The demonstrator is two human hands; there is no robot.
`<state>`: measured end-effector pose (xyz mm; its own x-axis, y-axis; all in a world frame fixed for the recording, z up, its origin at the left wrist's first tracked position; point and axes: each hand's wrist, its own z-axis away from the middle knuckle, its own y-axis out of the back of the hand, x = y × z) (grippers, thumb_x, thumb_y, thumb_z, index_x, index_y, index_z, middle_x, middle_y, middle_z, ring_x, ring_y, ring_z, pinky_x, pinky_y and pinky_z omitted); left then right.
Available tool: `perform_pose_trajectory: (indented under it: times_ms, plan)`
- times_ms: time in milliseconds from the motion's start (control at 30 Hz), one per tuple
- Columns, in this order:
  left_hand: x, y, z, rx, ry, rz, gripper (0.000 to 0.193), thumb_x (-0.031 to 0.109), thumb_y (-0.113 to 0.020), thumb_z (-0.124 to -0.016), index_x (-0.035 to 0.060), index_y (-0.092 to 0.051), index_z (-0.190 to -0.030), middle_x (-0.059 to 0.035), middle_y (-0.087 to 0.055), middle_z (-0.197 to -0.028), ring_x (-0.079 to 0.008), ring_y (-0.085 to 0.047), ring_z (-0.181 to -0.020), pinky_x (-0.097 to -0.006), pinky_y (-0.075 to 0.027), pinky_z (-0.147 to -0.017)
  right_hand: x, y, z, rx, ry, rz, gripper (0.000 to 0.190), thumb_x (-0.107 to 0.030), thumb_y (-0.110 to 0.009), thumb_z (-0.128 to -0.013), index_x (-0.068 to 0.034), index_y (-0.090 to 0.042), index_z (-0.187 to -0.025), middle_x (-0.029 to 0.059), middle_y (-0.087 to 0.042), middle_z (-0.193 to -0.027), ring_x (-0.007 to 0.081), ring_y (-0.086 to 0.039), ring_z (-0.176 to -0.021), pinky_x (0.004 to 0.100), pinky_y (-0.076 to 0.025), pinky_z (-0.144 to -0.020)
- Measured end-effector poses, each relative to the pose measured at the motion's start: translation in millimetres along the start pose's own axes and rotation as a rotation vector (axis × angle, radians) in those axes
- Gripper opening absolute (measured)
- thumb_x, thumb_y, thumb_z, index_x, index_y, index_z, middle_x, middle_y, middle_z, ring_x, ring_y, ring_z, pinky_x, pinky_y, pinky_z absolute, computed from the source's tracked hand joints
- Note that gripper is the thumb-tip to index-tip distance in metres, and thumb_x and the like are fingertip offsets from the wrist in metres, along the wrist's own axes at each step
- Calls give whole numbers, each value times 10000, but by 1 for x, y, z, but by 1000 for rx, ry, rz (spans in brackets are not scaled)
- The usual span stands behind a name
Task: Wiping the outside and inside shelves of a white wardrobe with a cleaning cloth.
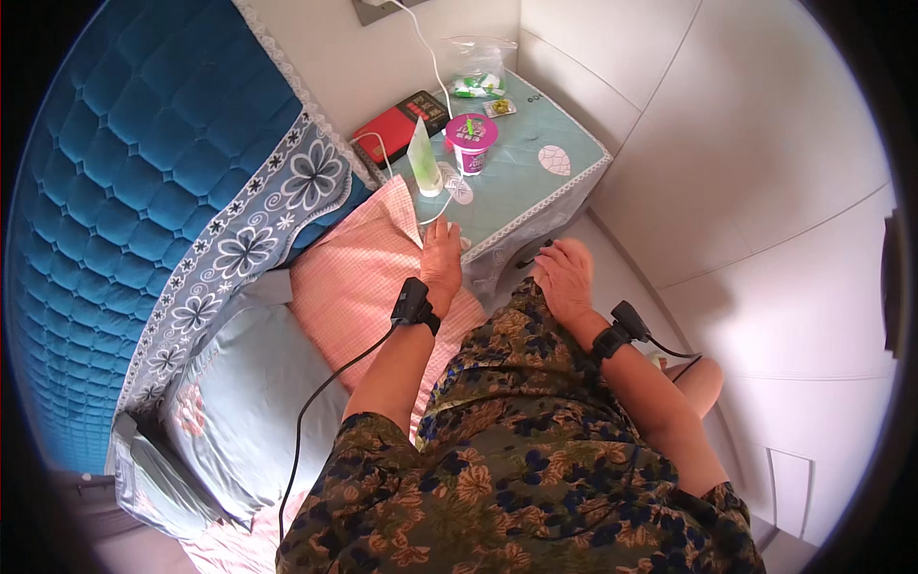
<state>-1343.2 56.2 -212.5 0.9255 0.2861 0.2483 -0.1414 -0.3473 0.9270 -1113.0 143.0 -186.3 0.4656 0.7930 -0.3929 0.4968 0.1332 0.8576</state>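
Observation:
My left hand (440,267) lies flat with its fingers stretched forward, between a pink checked cloth (358,269) and the near edge of a bedside table (516,190). A white cable (439,214) curves down close to its fingertips. My right hand (563,281) rests on my knee, at the hem of a dark floral garment (488,373), and nothing shows in it. On the covered tabletop stand a purple and white cup (472,143) with a lid and a pale green squeeze tube (426,161). Both wrists wear black strapped devices with cords.
A red and black box (401,125) lies at the table's back left. Behind the cup are a clear plastic bag (479,68) with green-white packets and a small packet (500,107). A blue quilted headboard (179,129) and a grey pillow (262,387) are left; white panels (760,143) stand right.

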Motion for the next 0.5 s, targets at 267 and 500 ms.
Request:
perform_pose_trajectory:
  times_ms: [267,500]
  plan:
    - [-12,2,1,162,33,-61,386,0,-536,-741,-54,-532,-1123,-249,-406,-1238,-400,-389,-1173,-445,-338,-999,-4,-1,-1,-22,-22,5,261,-149,-545,-791,-64,-607,-1030,68,-555,-1158,280,-401,-1209,413,-276,-1023]
    - [-11,1,-4,184,145,-36,443,-15,-519,-734,-73,-479,-1172,-265,-406,-1205,-413,-393,-1147,-454,-344,-984,-3,-6,-3,-19,-7,-3,270,-145,-523,-797,-52,-605,-1037,82,-552,-1160,286,-397,-1214,413,-278,-1020]
